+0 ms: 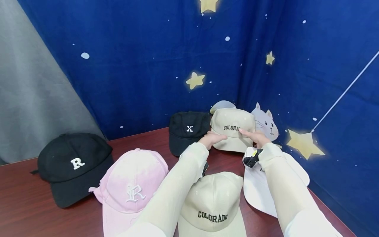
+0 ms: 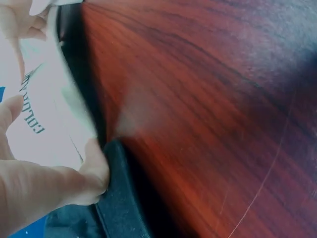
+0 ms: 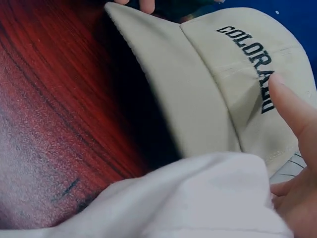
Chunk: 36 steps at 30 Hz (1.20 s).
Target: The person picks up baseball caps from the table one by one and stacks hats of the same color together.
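A beige cap [image 1: 234, 120] with dark COLORADO lettering sits at the back right of the table, brim towards me. My left hand [image 1: 211, 139] is at its left side, thumb and fingers spread; in the left wrist view a fingertip [image 2: 94, 163] lies right at the brim's edge. My right hand [image 1: 258, 136] is on the other side, its extended thumb [image 3: 280, 87] overlapping the last letters. The right hand's other fingers are partly hidden behind the cap's side. A black cap [image 1: 189, 130] with a small white emblem stands close beside my left hand.
Nearer me are a second beige COLORADO cap [image 1: 217, 194], a pink cap [image 1: 134, 184] and a black cap [image 1: 74, 158] with a white R. Under my right forearm lies a white cap [image 1: 257, 191]. A blue star-printed curtain [image 1: 133, 65] rises behind the dark red table [image 1: 17, 197].
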Tool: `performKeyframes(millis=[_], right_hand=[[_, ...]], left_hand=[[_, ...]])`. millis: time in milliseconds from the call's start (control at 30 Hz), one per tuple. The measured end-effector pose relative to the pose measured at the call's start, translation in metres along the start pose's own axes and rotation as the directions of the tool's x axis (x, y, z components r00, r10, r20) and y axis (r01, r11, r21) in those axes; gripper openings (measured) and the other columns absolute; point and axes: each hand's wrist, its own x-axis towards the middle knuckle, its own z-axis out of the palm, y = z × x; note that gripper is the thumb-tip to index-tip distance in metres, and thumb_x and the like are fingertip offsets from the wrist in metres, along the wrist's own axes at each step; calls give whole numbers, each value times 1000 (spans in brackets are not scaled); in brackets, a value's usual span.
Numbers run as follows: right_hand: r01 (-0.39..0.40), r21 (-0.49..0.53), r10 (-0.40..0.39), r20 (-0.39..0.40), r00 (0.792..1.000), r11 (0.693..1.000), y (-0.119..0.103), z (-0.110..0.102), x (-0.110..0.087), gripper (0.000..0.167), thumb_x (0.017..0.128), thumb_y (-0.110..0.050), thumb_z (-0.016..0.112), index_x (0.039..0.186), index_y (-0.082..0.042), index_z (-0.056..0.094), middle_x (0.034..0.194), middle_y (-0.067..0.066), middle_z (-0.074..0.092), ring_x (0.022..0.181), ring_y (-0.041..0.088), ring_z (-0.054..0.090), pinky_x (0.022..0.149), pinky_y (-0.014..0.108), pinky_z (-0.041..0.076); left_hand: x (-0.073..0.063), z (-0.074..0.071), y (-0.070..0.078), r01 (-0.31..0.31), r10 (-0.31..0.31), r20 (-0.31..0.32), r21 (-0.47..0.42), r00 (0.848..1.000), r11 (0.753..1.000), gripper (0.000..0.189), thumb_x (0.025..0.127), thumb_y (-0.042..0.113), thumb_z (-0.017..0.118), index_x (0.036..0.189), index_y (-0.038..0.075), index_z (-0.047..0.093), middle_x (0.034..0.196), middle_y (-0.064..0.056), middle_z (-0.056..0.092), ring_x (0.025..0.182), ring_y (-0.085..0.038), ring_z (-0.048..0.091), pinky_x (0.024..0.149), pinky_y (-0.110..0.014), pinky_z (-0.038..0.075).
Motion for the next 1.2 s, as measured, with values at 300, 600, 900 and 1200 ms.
performKeyframes(millis=[300, 600, 900, 1200], right_hand=[[14, 33, -15, 27, 1000, 999, 0, 4, -3, 98, 81, -48, 64, 144, 5, 10, 150, 19, 6, 135, 34, 11, 106, 45, 20], [77, 234, -83, 15, 996, 969, -3, 16, -2, 94, 87, -44, 57, 147, -8, -6, 151, 15, -2, 136, 28, 4, 107, 44, 13], [109, 281, -108, -16, 994, 953, -2, 17, 0, 83, 84, -51, 57, 145, -15, 13, 147, 11, 17, 127, 27, 25, 102, 41, 25], [136, 325, -155, 32, 987, 936, -11, 6, -7, 79, 84, -52, 55, 143, -16, 17, 124, 7, 36, 91, 14, 48, 78, 30, 44]], left_hand=[[29, 12, -14, -23, 26, -116, 24, 993, 999, 71, 70, 32, 75, 127, 3, 44, 137, -21, 25, 122, -30, 25, 94, -35, 35], [17, 18, -9, 34, -31, -144, 20, 989, 999, 61, 72, 24, 73, 124, 3, 48, 132, -20, 22, 120, -34, 24, 97, -38, 32], [-5, 16, 4, -14, 4, -125, -76, 992, 997, 74, 72, 21, 75, 133, 1, 37, 127, -19, 30, 115, -28, 29, 92, -32, 38], [3, 2, 3, -119, 82, -159, -237, 984, 964, 97, 75, 21, 74, 146, 8, 9, 146, -17, 19, 133, -24, 19, 104, -33, 24]])
